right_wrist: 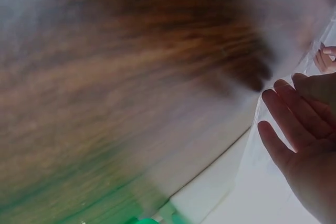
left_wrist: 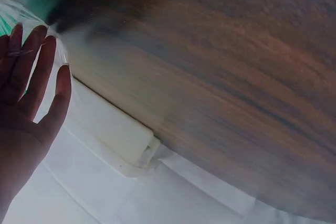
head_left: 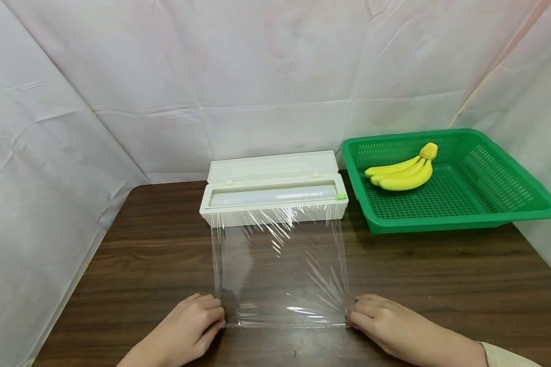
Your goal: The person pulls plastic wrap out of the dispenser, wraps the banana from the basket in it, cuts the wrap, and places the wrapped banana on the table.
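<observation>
A sheet of clear cling film stretches from a white dispenser box toward the person, low over the table. At its near left corner the left hand pinches the film's edge between thumb and fingers. The right hand pinches the near right corner in the same way, so the front edge runs taut between them. Inside the box lies the film roll, under a raised lid. A small green slide cutter sits at the right end of the box's front rim.
To the right of the box, a green plastic basket holds a bunch of yellow bananas. The dark wood table ends at pale hanging sheets behind and at both sides.
</observation>
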{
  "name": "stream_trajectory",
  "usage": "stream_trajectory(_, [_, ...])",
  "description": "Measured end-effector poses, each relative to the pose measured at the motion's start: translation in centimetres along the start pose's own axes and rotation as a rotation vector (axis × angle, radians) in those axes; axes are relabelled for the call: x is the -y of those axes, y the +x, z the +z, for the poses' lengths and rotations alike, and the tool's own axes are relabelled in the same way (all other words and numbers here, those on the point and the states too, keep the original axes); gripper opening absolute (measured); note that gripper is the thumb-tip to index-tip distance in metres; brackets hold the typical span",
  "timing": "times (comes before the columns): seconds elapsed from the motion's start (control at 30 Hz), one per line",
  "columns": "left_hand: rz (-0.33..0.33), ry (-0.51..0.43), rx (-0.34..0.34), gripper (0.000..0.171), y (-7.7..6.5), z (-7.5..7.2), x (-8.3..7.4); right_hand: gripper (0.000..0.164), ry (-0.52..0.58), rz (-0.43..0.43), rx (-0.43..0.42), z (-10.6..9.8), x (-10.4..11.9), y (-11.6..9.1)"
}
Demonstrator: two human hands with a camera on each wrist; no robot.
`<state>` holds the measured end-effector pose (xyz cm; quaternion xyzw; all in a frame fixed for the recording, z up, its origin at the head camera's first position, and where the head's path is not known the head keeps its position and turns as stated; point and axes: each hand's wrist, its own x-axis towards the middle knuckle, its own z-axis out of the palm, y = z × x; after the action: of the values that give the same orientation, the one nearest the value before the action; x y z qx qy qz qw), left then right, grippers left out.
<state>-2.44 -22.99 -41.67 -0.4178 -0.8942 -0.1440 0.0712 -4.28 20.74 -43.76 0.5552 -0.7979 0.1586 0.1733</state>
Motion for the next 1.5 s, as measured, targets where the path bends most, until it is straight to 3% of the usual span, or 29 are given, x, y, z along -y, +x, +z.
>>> stream_trajectory(0.23, [0.007, 0.056, 0.002, 0.028, 0.2, 0.2, -0.2, 0.049, -0.080, -0.047, 0.031, 0.1, 0.2, 0.1])
stream_trajectory(0.43, [-0.026, 0.069, -0.049, 0.033, 0.4, 0.6, -0.3, 0.043, -0.076, -0.082, 0.013, 0.2, 0.3, 0.1])
stream_trajectory(0.63, [-0.046, 0.045, -0.011, 0.039, 0.1, 0.4, -0.3, 0.043, -0.062, -0.105, 0.008, 0.4, 0.3, -0.1])
stream_trajectory(0.73, [-0.037, 0.054, -0.007, 0.041, -0.1, 0.3, -0.3, 0.033, -0.057, -0.136, 0.010, 0.4, 0.1, -0.1])
stream_trajectory(0.9, [-0.013, -0.007, -0.034, 0.037, -0.2, 0.3, -0.2, 0.016, -0.081, -0.174, -0.002, 0.5, 0.1, 0.0])
stream_trajectory(0.97, [-0.019, -0.025, -0.047, 0.035, -0.2, 0.4, -0.2, 0.020, -0.095, -0.178, -0.006, 0.6, 0.2, 0.0])
stream_trajectory(1.17, [-0.062, -0.033, -0.022, 0.035, -0.4, 0.9, -0.1, 0.047, -0.127, -0.219, -0.034, 0.5, 0.2, 0.1])
stream_trajectory(1.3, [-0.101, -0.063, -0.010, 0.031, -0.8, 1.1, -0.1, 0.041, -0.094, -0.199, -0.042, -0.9, 0.0, 0.6])
stream_trajectory(1.5, [-0.249, -0.103, 0.037, 0.029, -0.9, 1.0, -0.5, 0.041, -0.076, -0.101, -0.051, -4.5, -1.5, 2.1])
